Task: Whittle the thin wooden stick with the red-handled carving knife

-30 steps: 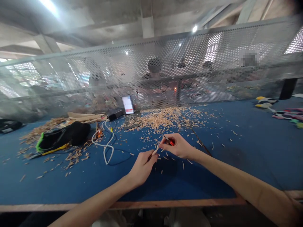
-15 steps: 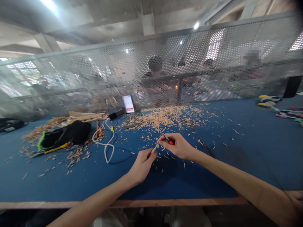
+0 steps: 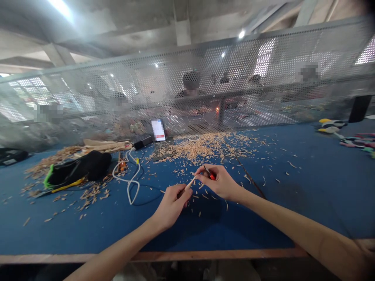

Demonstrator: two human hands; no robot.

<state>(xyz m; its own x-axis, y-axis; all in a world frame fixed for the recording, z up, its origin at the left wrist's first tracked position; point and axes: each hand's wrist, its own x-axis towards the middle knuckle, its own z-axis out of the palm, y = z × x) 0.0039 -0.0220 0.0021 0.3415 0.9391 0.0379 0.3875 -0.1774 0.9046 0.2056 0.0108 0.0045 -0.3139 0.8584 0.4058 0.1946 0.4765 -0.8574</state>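
My left hand (image 3: 173,203) is closed around a thin, pale wooden stick (image 3: 190,183), its tip pointing up and to the right. Against that tip, the fingertips of my right hand (image 3: 219,181) are pinched. A small tool with a red handle (image 3: 212,176) and a dark upper part, which looks like a carving knife, is held in my right hand. Its working end is mostly hidden by the fingers. Loose wood shavings (image 3: 206,194) lie on the blue tabletop (image 3: 240,230) beneath and around both hands.
Behind stands a perforated metal screen (image 3: 164,86), with a person (image 3: 191,84) beyond. A shavings heap (image 3: 199,146) and a phone (image 3: 158,130) are before it. At left are a black pouch (image 3: 84,166), a yellow-handled tool (image 3: 68,185) and a white cable (image 3: 129,191); gloves (image 3: 331,125) lie far right.
My left hand has shifted slightly left and down along the stick, and more of the stick shows between the hands. My right hand has barely moved and keeps the red-handled tool.
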